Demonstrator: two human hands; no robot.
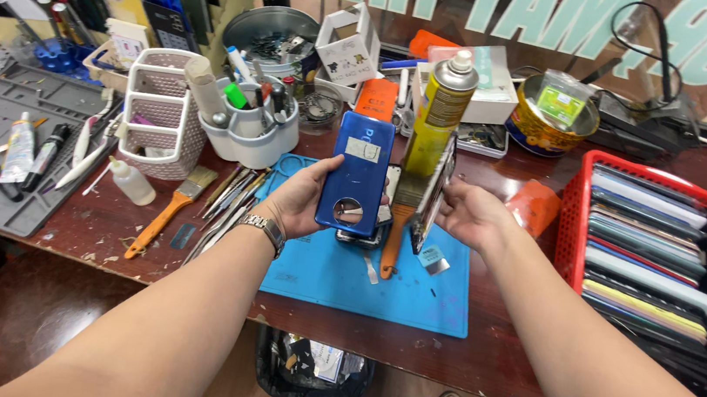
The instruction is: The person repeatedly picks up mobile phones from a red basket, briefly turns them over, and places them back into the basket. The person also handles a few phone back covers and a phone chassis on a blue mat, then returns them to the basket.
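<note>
- Head view: the left hand (305, 200) is curled around a blue phone back cover (356, 173), held upright with its round camera hole at the bottom, above the blue work mat (362, 283).
- The right hand (472, 215) grips a thin phone body (434, 194) edge-on, fingers closed on its lower part, just beside the cover.
- Behind them stands a yellow spray can (440, 111), partly hidden by the phone body.
- A brush with an orange handle (390, 237) lies on the mat below the hands.
- Left of the mat: tweezers (226, 207), a white pen cup (251, 131) and a white basket (161, 113).
- A red basket of phones (579, 222) sits at the right.
</note>
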